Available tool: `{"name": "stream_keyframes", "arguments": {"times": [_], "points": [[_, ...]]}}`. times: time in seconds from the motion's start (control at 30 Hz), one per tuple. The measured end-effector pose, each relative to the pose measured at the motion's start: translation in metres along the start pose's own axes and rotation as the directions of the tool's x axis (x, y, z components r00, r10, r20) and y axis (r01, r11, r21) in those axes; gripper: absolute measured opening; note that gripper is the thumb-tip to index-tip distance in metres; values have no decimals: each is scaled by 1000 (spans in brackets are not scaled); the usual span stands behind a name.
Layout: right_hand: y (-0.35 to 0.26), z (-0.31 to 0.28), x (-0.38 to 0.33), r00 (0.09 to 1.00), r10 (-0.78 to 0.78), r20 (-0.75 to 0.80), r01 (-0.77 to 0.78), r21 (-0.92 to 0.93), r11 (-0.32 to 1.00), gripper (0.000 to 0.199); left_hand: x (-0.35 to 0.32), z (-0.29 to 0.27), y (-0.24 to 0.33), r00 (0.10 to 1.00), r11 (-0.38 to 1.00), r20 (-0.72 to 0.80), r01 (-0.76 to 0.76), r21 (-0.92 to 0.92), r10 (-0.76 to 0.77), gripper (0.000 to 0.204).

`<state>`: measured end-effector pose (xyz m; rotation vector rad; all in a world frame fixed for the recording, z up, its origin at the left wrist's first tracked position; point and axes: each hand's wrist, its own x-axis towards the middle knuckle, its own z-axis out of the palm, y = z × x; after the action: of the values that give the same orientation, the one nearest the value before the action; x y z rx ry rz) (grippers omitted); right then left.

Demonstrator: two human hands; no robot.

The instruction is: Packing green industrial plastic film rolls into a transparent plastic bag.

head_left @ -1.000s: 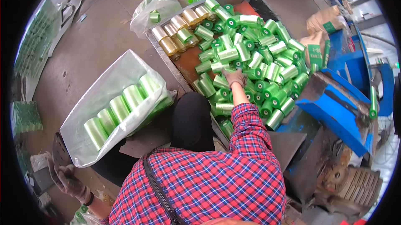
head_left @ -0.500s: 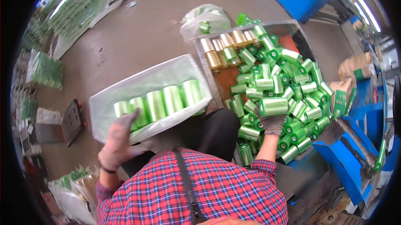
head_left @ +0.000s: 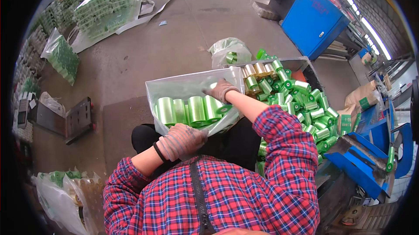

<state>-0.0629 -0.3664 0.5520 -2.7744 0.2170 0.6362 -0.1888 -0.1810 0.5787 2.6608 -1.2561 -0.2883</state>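
A clear plastic bag [head_left: 174, 87], opened out in a box shape, stands before my lap with several shiny green film rolls [head_left: 196, 110] in it. My left hand [head_left: 182, 141], in a striped knit glove, is closed on the bag's near edge. My gloved right hand [head_left: 221, 91] reaches over the bag's right end, fingers stretched toward the left above the rolls. Beneath it, one roll [head_left: 224, 108] leans with its dark green end turned to the right. I see nothing held in that hand.
At the right, a wide bin [head_left: 310, 67] is heaped with loose green rolls [head_left: 321, 123] and some golden ones [head_left: 261, 70]. Beyond it are a knotted plastic bag [head_left: 230, 50] and a blue cabinet [head_left: 315, 21]. Blue metal machinery [head_left: 358, 165] stands close on my right.
My right hand has moved from the bin, where it held a green roll, to inside the bag. My left hand has come right onto the bag's near edge. The view has shifted.
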Motion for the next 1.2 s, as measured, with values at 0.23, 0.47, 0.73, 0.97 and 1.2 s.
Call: {"name": "stream_keyframes", "arguments": {"times": [0.23, 0.47, 0.73, 0.97, 1.2], "points": [[65, -51, 13, 941, -320, 107, 323, -557, 765, 60, -12, -49, -98, 897, 899, 78, 430, 85, -436, 69], [127, -74, -82, 708, -98, -700, 436, 323, 840, 37, 41, -60, 18, 923, 997, -379, 79, 7, -71, 55], [338, 148, -54, 782, 623, -24, -549, 446, 707, 64, 190, 127, 100, 897, 912, -300, -380, -154, 324, 41], [303, 245, -56, 402, 914, 57, -859, 369, 354, 112, 221, 121, 134, 923, 927, -237, -343, -150, 303, 36], [363, 262, -95, 554, 833, 5, -425, 861, 278, 96, 236, 130, 151, 930, 911, -175, -355, -208, 322, 36]]}}
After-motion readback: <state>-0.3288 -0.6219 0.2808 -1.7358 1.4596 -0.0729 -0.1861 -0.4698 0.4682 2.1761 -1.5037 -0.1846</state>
